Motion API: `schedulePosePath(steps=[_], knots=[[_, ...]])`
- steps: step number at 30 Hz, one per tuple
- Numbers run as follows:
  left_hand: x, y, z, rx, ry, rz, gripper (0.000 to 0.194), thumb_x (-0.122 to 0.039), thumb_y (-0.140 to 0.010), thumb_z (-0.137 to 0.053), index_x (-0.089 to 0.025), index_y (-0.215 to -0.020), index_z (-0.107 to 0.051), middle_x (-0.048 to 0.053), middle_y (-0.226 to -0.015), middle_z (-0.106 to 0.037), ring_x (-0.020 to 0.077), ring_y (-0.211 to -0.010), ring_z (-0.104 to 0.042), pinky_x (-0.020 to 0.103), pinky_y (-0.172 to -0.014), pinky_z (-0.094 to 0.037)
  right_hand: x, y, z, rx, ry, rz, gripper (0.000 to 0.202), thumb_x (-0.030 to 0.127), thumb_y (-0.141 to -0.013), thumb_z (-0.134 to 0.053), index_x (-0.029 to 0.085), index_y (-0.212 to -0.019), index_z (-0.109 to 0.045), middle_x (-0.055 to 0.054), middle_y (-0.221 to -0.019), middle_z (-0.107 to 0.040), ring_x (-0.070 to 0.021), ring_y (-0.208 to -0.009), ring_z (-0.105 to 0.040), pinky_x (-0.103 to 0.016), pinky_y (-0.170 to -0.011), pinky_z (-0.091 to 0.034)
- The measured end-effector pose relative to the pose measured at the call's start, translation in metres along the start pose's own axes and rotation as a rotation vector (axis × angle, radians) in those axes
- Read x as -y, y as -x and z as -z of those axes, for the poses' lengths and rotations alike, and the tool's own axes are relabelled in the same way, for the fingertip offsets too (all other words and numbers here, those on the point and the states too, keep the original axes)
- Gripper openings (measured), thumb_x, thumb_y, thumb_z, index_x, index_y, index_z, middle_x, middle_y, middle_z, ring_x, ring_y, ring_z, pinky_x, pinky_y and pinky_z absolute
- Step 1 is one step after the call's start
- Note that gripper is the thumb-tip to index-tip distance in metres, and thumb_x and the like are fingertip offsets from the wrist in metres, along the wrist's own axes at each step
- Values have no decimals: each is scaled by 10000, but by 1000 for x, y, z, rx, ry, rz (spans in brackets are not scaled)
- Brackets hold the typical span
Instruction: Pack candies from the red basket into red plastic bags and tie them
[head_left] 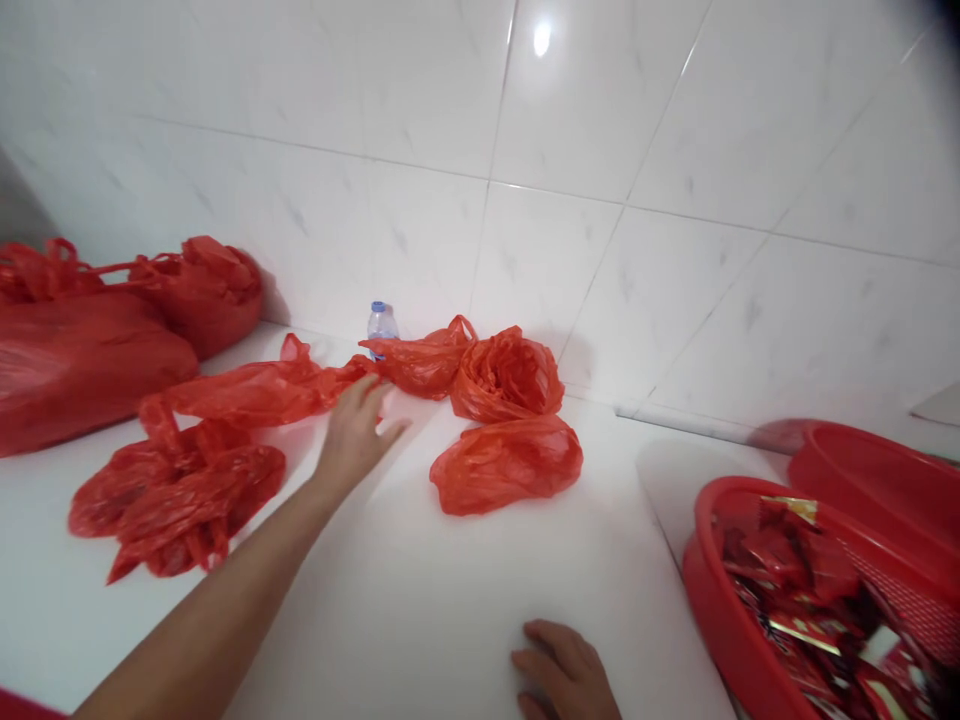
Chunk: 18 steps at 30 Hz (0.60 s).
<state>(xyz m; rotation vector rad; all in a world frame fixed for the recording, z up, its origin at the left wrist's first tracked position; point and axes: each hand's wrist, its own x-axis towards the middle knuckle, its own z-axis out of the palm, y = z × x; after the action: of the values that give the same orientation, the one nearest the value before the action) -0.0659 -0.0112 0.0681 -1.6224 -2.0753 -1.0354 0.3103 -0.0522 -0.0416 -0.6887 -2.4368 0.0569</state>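
My left hand (355, 432) reaches over the white table, fingers apart, its fingertips at the edge of a crumpled red plastic bag (259, 393). No grip on the bag shows. My right hand (562, 672) is low over the table near the bottom edge, fingers slightly curled and apart, with nothing in them. Between and beyond the hands lie a flattened red bag (506, 465), a rolled red bag (508, 375) and another loose red bag (427, 362) by the wall. A heap of red bags (184, 490) lies left of my left forearm.
Full, bulging red bags (82, 350) stand at the far left. A clear bottle with a blue cap (382, 322) stands against the tiled wall (420, 220). At the right, a red basket (709, 580) holds small wrapped packets, with another red basket (877, 465) behind it.
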Motion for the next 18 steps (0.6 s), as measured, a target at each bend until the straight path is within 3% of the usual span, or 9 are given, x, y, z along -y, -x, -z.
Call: schedulePosePath(steps=[3, 6, 8, 10, 12, 14, 18], knots=[[-50, 17, -12, 199, 239, -176, 558, -450, -765, -615, -239, -1260, -467, 102, -1270, -491, 270, -1182, -457, 408, -986, -390, 11, -7, 9, -7, -65, -27, 216, 155, -760, -542, 220, -947, -627, -83, -1057, -633, -217, -940, -618, -330, -772, -534], [-80, 25, -30, 288, 269, -143, 662, -412, -709, -664, -233, -1302, -430, 108, -1302, -469, 293, -1173, -455, 412, -952, -404, 22, -15, 18, -10, -95, -14, 252, 131, -751, -527, 210, -973, -616, -85, -1055, -629, -213, -949, -611, -332, -784, -533], [-87, 25, -40, 331, 284, -64, 420, -349, -773, -569, -213, -1169, -541, 99, -1189, -553, 276, -1069, -528, 383, -883, -428, 28, -18, 27, -5, -94, -36, 263, 125, -741, -532, 209, -976, -613, -86, -1072, -625, -212, -972, -603, -335, -804, -531], [-89, 24, -45, 391, 346, 38, 216, -308, -829, -448, -217, -933, -614, 43, -918, -632, 224, -848, -591, 330, -761, -446, 31, -18, 39, -13, -82, -65, 287, 122, -739, -531, 207, -1003, -605, -93, -1128, -604, -211, -1014, -587, -332, -827, -528], [-90, 25, -45, 386, 454, 164, 214, -349, -840, -420, -225, -838, -594, -10, -731, -606, 186, -688, -567, 285, -651, -432, 28, -16, 57, -48, -45, -93, 333, 115, -761, -514, 204, -1074, -583, -106, -1208, -560, -210, -1078, -559, -333, -858, -519], [-91, 29, -40, 352, 566, 278, 225, -407, -830, -448, -224, -817, -578, -26, -701, -595, 173, -663, -553, 262, -611, -421, 18, -12, 83, -99, 33, -155, 368, 119, -804, -499, 212, -1157, -548, -113, -1278, -505, -210, -1141, -521, -341, -890, -505], [-96, 43, -28, 388, 848, 526, 302, -518, -769, -546, -222, -818, -573, -24, -674, -590, 171, -628, -550, 246, -542, -436, -31, -9, 151, -214, 231, -396, 336, 193, -866, -500, 230, -1198, -534, -109, -1315, -447, -235, -1210, -459, -408, -970, -442]])
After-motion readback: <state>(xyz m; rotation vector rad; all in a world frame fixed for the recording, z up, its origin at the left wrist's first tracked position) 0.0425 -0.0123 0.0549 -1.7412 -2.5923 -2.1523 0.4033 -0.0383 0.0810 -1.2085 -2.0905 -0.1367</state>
